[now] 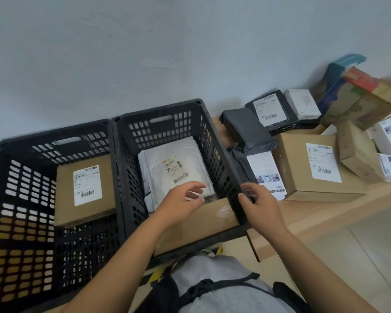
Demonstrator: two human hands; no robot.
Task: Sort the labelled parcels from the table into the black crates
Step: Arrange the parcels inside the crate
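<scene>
Hands hover at frame centre: left hand (182,201) loose-fingered, its grip apart and empty above the plain brown cardboard box (196,224) lying in the right black plastic crate (203,132), beside a white padded mailer (174,170); right hand (259,203) also open at the crate rim. Best to let the box settle flat, then reach for the labelled parcels on the wooden worktop (325,213) at right

two black perforated plastic crates (113,136) are sitting side by side. left hand (181,203) is hovering, fingers loosely curled, over a flat brown cardboard box (196,224) in the right crate, beside a white padded mailer (174,168). right hand (260,204) is touching that crate's rim.
</scene>
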